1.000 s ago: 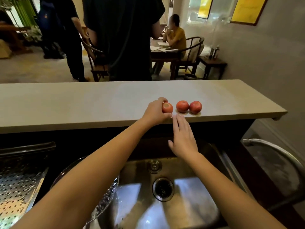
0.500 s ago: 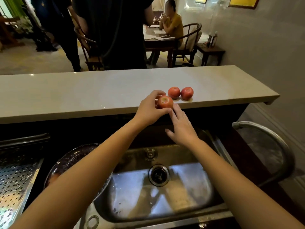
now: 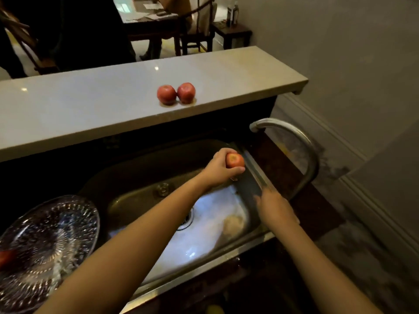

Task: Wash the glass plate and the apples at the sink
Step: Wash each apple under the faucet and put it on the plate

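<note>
My left hand (image 3: 218, 168) grips a red apple (image 3: 235, 160) over the right side of the steel sink (image 3: 204, 223), below the spout of the curved faucet (image 3: 303, 150). My right hand (image 3: 273, 205) is blurred at the sink's right rim near the faucet base; it holds nothing that I can see, fingers loosely apart. Two more red apples (image 3: 166, 94) (image 3: 186, 92) sit side by side on the raised pale counter (image 3: 90, 105). The patterned glass plate (image 3: 47, 241) rests left of the sink, with a red object (image 3: 6, 257) at its left edge.
A person in dark clothes (image 3: 79, 30) stands behind the counter. Farther back are a wooden table with papers (image 3: 145, 17), a chair and a seated person. A grey wall (image 3: 340, 53) and a skirting board run along the right.
My left hand has carried the apple from the counter down over the sink, under the faucet. My right hand dropped from the counter edge to the sink's right rim. The view tilted downward.
</note>
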`<state>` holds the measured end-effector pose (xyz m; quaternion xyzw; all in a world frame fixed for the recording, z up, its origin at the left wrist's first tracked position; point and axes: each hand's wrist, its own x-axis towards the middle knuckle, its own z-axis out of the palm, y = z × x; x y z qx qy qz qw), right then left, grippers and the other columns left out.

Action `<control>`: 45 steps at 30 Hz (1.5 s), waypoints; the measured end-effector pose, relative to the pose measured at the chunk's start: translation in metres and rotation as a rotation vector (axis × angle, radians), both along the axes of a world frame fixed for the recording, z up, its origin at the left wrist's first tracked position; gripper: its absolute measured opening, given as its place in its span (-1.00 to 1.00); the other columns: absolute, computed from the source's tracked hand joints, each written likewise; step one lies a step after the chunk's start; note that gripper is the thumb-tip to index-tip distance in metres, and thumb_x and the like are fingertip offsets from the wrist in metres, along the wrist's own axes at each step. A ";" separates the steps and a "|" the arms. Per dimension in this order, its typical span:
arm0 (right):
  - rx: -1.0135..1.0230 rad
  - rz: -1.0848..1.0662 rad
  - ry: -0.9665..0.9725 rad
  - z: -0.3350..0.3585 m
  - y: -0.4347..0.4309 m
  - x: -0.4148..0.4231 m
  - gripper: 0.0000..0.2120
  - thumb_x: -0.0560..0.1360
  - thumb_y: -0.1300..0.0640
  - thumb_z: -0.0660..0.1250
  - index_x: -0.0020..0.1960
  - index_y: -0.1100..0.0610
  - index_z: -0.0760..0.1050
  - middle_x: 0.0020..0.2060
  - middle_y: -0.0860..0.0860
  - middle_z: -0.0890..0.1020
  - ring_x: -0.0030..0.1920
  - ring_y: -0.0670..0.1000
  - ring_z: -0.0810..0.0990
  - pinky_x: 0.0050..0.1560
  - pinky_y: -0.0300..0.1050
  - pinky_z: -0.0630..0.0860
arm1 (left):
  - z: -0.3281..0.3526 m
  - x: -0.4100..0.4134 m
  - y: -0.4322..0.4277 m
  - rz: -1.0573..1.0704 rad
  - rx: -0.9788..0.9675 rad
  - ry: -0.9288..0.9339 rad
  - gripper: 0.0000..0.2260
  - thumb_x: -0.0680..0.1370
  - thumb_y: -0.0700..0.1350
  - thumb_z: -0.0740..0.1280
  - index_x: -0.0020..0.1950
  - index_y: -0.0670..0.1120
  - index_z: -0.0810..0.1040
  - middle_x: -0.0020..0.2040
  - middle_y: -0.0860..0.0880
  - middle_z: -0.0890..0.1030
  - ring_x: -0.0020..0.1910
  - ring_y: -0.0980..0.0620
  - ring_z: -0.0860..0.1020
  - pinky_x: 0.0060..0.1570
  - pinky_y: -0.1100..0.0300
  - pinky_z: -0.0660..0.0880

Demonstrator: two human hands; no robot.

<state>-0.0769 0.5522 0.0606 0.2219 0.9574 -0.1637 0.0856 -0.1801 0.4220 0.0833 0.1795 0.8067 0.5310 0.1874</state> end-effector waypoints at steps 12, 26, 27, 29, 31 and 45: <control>-0.107 -0.103 0.258 -0.038 0.012 0.003 -0.78 0.58 0.30 0.09 0.13 0.24 0.47 0.04 0.20 0.58 0.04 0.20 0.57 0.01 0.00 0.49 | -0.029 -0.012 0.041 0.033 0.143 -0.217 -0.49 0.49 -0.28 0.35 0.36 -0.06 0.20 0.21 -0.13 0.33 0.15 -0.07 0.44 -0.01 0.22 0.51; -0.060 -0.260 0.194 -0.033 0.005 -0.009 -0.72 0.56 0.35 0.10 0.20 0.21 0.45 0.07 0.18 0.60 0.07 0.18 0.60 -0.05 -0.01 0.52 | -0.015 -0.020 0.052 -0.030 0.120 -0.177 -0.48 0.50 -0.25 0.34 0.39 -0.04 0.21 0.28 -0.18 0.34 0.23 -0.17 0.44 0.24 -0.04 0.46; -0.064 -0.262 0.197 -0.033 0.004 -0.009 -0.73 0.56 0.35 0.10 0.20 0.21 0.45 0.07 0.18 0.60 0.07 0.18 0.60 -0.06 -0.01 0.52 | -0.015 -0.019 0.053 -0.035 0.122 -0.183 -0.48 0.50 -0.25 0.34 0.38 -0.04 0.21 0.28 -0.18 0.34 0.23 -0.16 0.44 0.25 -0.04 0.45; -0.067 -0.264 0.203 -0.033 0.004 -0.008 -0.72 0.56 0.35 0.09 0.20 0.21 0.45 0.07 0.18 0.60 0.07 0.18 0.60 -0.06 -0.02 0.51 | -0.014 -0.018 0.054 -0.041 0.126 -0.191 -0.48 0.50 -0.25 0.34 0.39 -0.04 0.22 0.29 -0.19 0.35 0.21 -0.14 0.44 0.21 0.01 0.46; -0.083 -0.270 0.211 -0.032 0.005 -0.007 -0.73 0.58 0.33 0.08 0.20 0.21 0.45 0.07 0.18 0.60 0.07 0.18 0.60 -0.04 -0.01 0.51 | -0.014 -0.017 0.053 -0.046 0.134 -0.201 -0.47 0.50 -0.24 0.35 0.40 -0.05 0.22 0.27 -0.17 0.35 0.16 -0.08 0.45 0.12 0.10 0.47; -0.932 -0.276 0.427 0.037 0.016 -0.088 -0.76 0.58 -0.04 0.06 0.04 -0.04 0.49 -0.11 -0.03 0.53 -0.15 -0.07 0.50 -0.23 -0.20 0.39 | 0.012 -0.011 0.069 0.187 0.477 -0.464 -0.70 0.65 -0.08 0.05 0.26 -0.24 0.35 -0.01 -0.14 0.48 -0.07 0.01 0.49 -0.17 0.20 0.46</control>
